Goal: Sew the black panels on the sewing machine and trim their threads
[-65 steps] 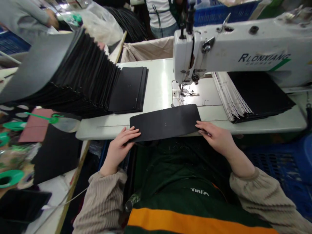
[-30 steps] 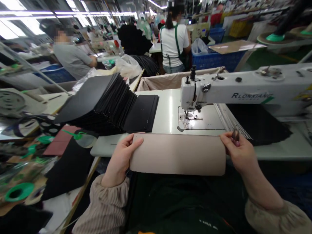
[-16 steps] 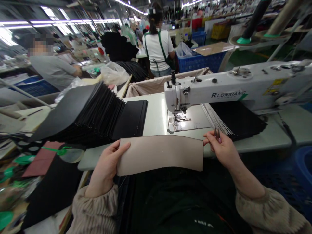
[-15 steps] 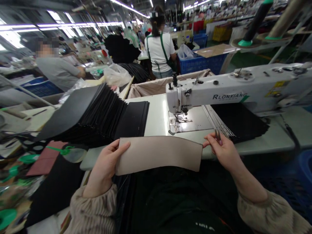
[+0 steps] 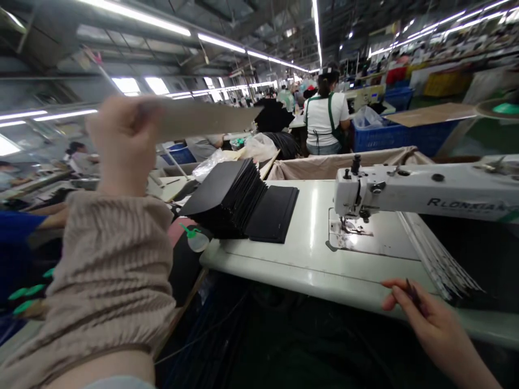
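My left hand (image 5: pixel 130 132) is raised at the upper left, closed round one end of a grey-beige panel (image 5: pixel 206 119), which stretches right and is blurred. Low on the right, my right hand (image 5: pixel 421 310) holds small dark snips (image 5: pixel 412 292) near the table's front edge, close to a fanned stack of pale-edged dark pieces (image 5: pixel 441 259). A white sewing machine (image 5: pixel 389 189) stands above that hand. Left of the machine lie a tall pile of black panels (image 5: pixel 227 189) and a lower black stack (image 5: pixel 273 213).
The pale green table (image 5: pixel 300 265) spans the middle. An oil bottle (image 5: pixel 197 239) with a green spout sits left of it. Behind are a cloth-lined bin (image 5: pixel 300 168), a blue crate (image 5: pixel 377 138) and a person in a white shirt (image 5: pixel 324 119). A blue sleeve (image 5: pixel 18 227) shows at far left.
My left hand has lifted the panel up and left, away from my right hand. The view has turned left and upward. My right hand still holds the snips.
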The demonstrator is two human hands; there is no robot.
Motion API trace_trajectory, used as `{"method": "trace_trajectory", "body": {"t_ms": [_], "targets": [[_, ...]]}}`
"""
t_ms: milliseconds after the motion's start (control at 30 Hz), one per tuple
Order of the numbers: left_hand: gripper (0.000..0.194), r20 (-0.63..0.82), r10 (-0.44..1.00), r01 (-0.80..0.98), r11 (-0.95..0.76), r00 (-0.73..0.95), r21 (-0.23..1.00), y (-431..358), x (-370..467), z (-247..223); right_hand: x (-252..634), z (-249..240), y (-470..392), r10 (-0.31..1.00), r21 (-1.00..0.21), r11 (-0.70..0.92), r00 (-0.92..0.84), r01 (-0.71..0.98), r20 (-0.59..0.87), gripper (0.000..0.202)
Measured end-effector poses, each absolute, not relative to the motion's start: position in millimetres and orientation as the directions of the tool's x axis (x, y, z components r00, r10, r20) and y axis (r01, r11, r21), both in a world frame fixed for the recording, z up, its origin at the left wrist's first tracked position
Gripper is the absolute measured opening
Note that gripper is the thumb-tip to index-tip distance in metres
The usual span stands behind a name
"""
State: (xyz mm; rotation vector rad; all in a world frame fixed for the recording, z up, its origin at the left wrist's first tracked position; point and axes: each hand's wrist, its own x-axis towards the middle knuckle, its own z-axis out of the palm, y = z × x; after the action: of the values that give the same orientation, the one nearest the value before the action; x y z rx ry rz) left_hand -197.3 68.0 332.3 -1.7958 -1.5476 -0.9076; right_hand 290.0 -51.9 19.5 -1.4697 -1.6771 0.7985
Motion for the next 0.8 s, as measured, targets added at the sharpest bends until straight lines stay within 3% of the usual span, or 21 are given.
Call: {"method": "trace_trajectory", "body": {"t_ms": [33, 100, 200, 333, 500, 600, 700, 800], "targets": [[0.052, 0.792, 0.598, 0.982, -0.190, 0.124, -0.010, 72, -199, 316, 291, 16, -53, 0.991, -0.843, 0.131, -0.057, 0.522, 0.119, 0.034], [0.049, 0.611, 0.765, 0.960, -0.279, 0.201, 0.033, 75, -206, 275, 295, 10, -56, 0.995, -0.840, 0.100, -0.057, 0.534, 0.082, 0.035], [0.047, 0.497, 0.837, 0.945, -0.313, 0.230, 0.090, 69, -222, 214, 303, 2, -61, 0.997, -0.834, 0.069, -0.065, 0.548, 0.039, 0.036], [0.045, 0.496, 0.837, 0.937, -0.329, 0.233, 0.114, 61, -235, 171, 309, -4, -65, 0.997, -0.823, 0.049, -0.074, 0.566, 0.008, 0.039], [0.040, 0.472, 0.831, 0.944, -0.331, 0.294, -0.004, 60, -239, 164, 299, -8, -62, 0.989, -0.808, 0.054, -0.144, 0.587, -0.039, 0.038], [0.036, 0.569, 0.777, 0.950, -0.312, 0.269, -0.024, 55, -228, 159, 293, -12, -60, 0.979, -0.803, 0.063, -0.194, 0.592, -0.066, 0.037], [0.039, 0.646, 0.706, 0.918, -0.395, 0.289, 0.021, 46, -197, 136, 289, -14, -59, 0.977, -0.800, 0.082, -0.206, 0.594, -0.052, 0.036], [0.036, 0.496, 0.800, 0.866, -0.470, 0.338, 0.169, 50, -156, 90, 283, -13, -56, 0.976, -0.791, 0.086, -0.210, 0.605, -0.055, 0.035]]}}
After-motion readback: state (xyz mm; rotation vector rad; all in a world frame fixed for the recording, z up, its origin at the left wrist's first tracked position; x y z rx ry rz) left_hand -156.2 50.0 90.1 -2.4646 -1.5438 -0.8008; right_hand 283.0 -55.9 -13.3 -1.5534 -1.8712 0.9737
